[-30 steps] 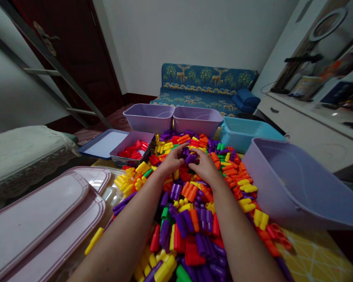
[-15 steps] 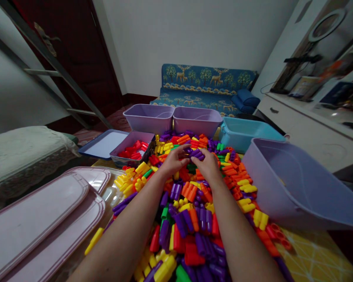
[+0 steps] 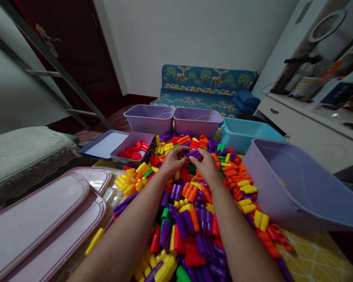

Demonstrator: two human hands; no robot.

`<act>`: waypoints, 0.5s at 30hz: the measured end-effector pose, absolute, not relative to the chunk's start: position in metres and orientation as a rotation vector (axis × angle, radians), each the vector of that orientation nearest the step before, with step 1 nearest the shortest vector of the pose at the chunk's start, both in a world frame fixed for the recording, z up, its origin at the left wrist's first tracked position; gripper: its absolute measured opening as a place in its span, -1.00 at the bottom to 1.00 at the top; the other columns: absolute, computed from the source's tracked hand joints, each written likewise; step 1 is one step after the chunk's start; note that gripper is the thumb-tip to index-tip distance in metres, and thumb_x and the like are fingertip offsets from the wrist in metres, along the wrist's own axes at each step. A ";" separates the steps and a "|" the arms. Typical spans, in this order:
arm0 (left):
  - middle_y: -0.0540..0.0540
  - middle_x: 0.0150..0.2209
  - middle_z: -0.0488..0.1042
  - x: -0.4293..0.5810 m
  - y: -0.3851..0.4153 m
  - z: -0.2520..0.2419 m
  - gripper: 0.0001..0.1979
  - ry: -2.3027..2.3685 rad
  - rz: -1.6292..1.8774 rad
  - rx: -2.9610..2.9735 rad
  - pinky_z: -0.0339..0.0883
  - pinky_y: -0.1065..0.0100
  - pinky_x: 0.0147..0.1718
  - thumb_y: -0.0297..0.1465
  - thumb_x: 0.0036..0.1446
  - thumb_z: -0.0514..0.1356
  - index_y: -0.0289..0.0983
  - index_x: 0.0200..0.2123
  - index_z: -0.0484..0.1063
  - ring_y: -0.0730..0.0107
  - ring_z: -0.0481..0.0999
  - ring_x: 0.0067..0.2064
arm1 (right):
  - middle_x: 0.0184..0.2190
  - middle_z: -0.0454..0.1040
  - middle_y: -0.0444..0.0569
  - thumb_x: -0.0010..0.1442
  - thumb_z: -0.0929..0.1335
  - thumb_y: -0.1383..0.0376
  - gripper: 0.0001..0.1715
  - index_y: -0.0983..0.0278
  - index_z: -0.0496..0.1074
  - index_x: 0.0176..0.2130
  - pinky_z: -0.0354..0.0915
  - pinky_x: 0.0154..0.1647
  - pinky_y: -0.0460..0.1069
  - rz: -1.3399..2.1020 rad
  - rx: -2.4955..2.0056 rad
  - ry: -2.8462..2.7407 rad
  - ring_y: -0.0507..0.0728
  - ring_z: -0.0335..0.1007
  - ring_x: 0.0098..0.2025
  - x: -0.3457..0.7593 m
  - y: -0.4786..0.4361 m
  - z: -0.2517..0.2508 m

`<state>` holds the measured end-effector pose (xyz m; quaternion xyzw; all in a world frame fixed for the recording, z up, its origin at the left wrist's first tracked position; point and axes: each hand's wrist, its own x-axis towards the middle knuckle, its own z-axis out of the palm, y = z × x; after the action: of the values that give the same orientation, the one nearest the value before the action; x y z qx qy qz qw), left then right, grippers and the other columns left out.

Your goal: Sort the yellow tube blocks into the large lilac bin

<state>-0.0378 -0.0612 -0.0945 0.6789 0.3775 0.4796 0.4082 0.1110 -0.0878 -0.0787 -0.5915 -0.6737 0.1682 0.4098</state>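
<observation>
Both hands meet over the far middle of a wide heap of plastic building blocks (image 3: 191, 192) in purple, orange, red, yellow and green. Purple blocks (image 3: 194, 153) sit between the fingers of my left hand (image 3: 174, 160) and my right hand (image 3: 206, 163). The fingers of each hand are curled round them, and part of the blocks is hidden behind the fingers. Left of the hands, a square tin (image 3: 132, 150) holds red blocks. Yellow blocks (image 3: 126, 182) lie closest to my left forearm, orange ones (image 3: 232, 174) beyond my right.
Two lilac bins (image 3: 148, 120) stand at the back, with a turquoise bin (image 3: 251, 133) beside them. A large lilac bin (image 3: 294, 188) is at the right. Pale lids (image 3: 32, 219) lie at the left, near a tin lid (image 3: 104, 143). Behind is a blue sofa (image 3: 206, 84).
The hands draw slightly closer together around the purple blocks, and the right fingers shift a little to the left. The heap and bins stay as they were.
</observation>
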 end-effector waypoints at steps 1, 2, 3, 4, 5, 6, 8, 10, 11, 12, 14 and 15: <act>-0.07 -0.32 0.54 -0.038 -0.061 -0.095 -0.64 0.950 1.220 1.706 0.37 0.46 -0.36 -0.50 -0.04 0.20 -0.33 -0.09 0.48 0.46 0.48 -0.37 | -0.30 0.51 -0.01 0.09 0.35 0.21 -0.76 0.26 0.48 -0.23 0.32 -0.16 0.02 0.440 -1.486 -1.697 0.13 0.42 -0.25 0.111 -0.088 -0.079; -0.08 -0.30 0.54 -0.038 -0.061 -0.095 -0.64 0.945 1.232 1.699 0.38 0.46 -0.34 -0.49 -0.04 0.21 -0.32 -0.09 0.48 0.45 0.49 -0.35 | -0.32 0.52 -0.02 0.11 0.34 0.21 -0.77 0.26 0.47 -0.23 0.33 -0.19 0.01 0.463 -1.482 -1.695 0.13 0.42 -0.27 0.110 -0.088 -0.079; -0.09 -0.28 0.54 -0.038 -0.060 -0.096 -0.64 0.935 1.243 1.690 0.38 0.45 -0.33 -0.49 -0.04 0.20 -0.32 -0.09 0.48 0.45 0.49 -0.34 | -0.35 0.52 -0.03 0.12 0.33 0.20 -0.77 0.26 0.46 -0.23 0.33 -0.22 0.00 0.488 -1.480 -1.690 0.12 0.43 -0.30 0.110 -0.089 -0.078; -0.09 -0.28 0.55 -0.038 -0.059 -0.097 -0.63 0.921 1.252 1.679 0.39 0.45 -0.32 -0.49 -0.04 0.20 -0.32 -0.09 0.48 0.44 0.50 -0.34 | -0.38 0.52 -0.05 0.13 0.33 0.19 -0.77 0.25 0.45 -0.24 0.33 -0.26 -0.01 0.515 -1.480 -1.682 0.11 0.43 -0.33 0.109 -0.089 -0.078; -0.09 -0.28 0.55 -0.038 -0.059 -0.098 -0.63 0.904 1.259 1.663 0.39 0.44 -0.31 -0.50 -0.04 0.20 -0.31 -0.09 0.48 0.43 0.50 -0.33 | -0.40 0.51 -0.06 0.14 0.32 0.18 -0.77 0.25 0.45 -0.23 0.33 -0.30 -0.03 0.546 -1.478 -1.673 0.10 0.44 -0.36 0.109 -0.090 -0.078; -0.09 -0.28 0.55 -0.038 -0.058 -0.099 -0.63 0.887 1.263 1.645 0.40 0.43 -0.30 -0.50 -0.05 0.19 -0.31 -0.09 0.48 0.43 0.51 -0.32 | -0.41 0.51 -0.07 0.14 0.32 0.17 -0.77 0.24 0.44 -0.23 0.33 -0.34 -0.04 0.578 -1.475 -1.662 0.09 0.44 -0.39 0.109 -0.090 -0.078; -0.09 -0.27 0.56 -0.038 -0.057 -0.100 -0.63 0.849 1.262 1.610 0.41 0.41 -0.28 -0.51 -0.06 0.19 -0.32 -0.10 0.47 0.40 0.53 -0.31 | -0.43 0.50 -0.08 0.15 0.31 0.13 -0.75 0.23 0.43 -0.23 0.32 -0.41 -0.06 0.622 -1.473 -1.641 0.07 0.43 -0.44 0.108 -0.091 -0.078; -0.10 -0.26 0.56 -0.037 -0.057 -0.101 -0.63 0.818 1.251 1.587 0.42 0.39 -0.26 -0.51 -0.07 0.20 -0.33 -0.10 0.47 0.37 0.54 -0.28 | -0.45 0.49 -0.09 0.15 0.31 0.09 -0.72 0.23 0.43 -0.25 0.31 -0.44 -0.06 0.622 -1.475 -1.629 0.07 0.42 -0.48 0.108 -0.091 -0.079; -0.11 -0.25 0.56 -0.037 -0.057 -0.101 -0.62 0.804 1.249 1.581 0.42 0.39 -0.24 -0.50 -0.07 0.21 -0.33 -0.10 0.47 0.35 0.54 -0.26 | -0.46 0.49 -0.09 0.15 0.31 0.08 -0.71 0.23 0.43 -0.26 0.31 -0.44 -0.05 0.604 -1.476 -1.625 0.08 0.41 -0.48 0.108 -0.091 -0.079; -0.12 -0.24 0.57 -0.036 -0.057 -0.101 -0.62 0.790 1.249 1.579 0.43 0.38 -0.23 -0.49 -0.07 0.21 -0.34 -0.09 0.46 0.34 0.54 -0.24 | -0.47 0.49 -0.09 0.14 0.32 0.06 -0.69 0.23 0.44 -0.27 0.30 -0.43 -0.05 0.579 -1.477 -1.619 0.09 0.41 -0.47 0.108 -0.091 -0.079; -0.15 -0.20 0.56 -0.035 -0.056 -0.101 -0.58 0.761 1.244 1.576 0.43 0.35 -0.21 -0.48 -0.06 0.22 -0.34 -0.05 0.44 0.31 0.55 -0.22 | -0.46 0.50 -0.08 0.10 0.35 0.02 -0.65 0.23 0.46 -0.29 0.29 -0.42 -0.04 0.527 -1.476 -1.593 0.11 0.40 -0.45 0.108 -0.092 -0.077; -0.16 -0.18 0.56 -0.035 -0.056 -0.102 -0.56 0.748 1.237 1.575 0.44 0.34 -0.21 -0.48 -0.06 0.23 -0.33 -0.02 0.43 0.30 0.55 -0.22 | -0.45 0.51 -0.07 0.07 0.37 0.00 -0.63 0.23 0.48 -0.29 0.28 -0.41 -0.03 0.507 -1.473 -1.572 0.12 0.40 -0.43 0.108 -0.092 -0.076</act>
<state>-0.0346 -0.0565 -0.1016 0.6458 0.3066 0.5074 0.4812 0.1078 -0.0920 -0.0760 -0.5951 -0.6353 0.2050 0.4475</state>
